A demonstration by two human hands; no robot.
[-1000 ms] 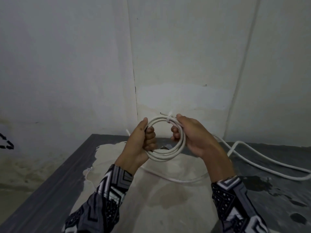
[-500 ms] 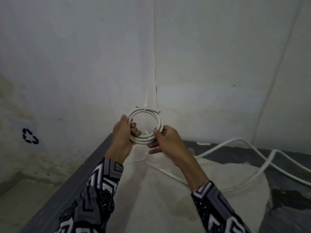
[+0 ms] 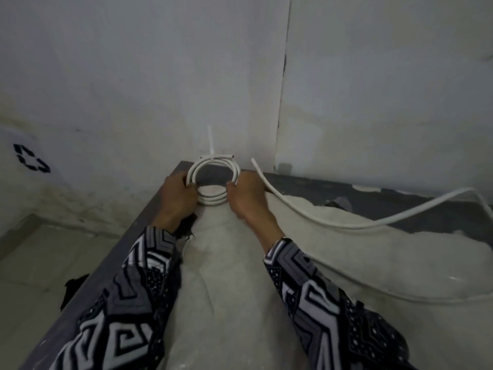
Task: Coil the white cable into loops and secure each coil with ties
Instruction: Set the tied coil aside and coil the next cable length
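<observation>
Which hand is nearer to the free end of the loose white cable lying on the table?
The right hand. It grips the coil's right side, just left of the loose cable's free end. The left hand grips the coil's far side, farther away.

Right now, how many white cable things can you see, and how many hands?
Coiled white cable: 1
Loose white cable: 1
White cable tie on the coil: 1
Hands, left hand and right hand: 2
Total: 5

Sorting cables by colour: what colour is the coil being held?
White, seen in the head view: coil.
</observation>
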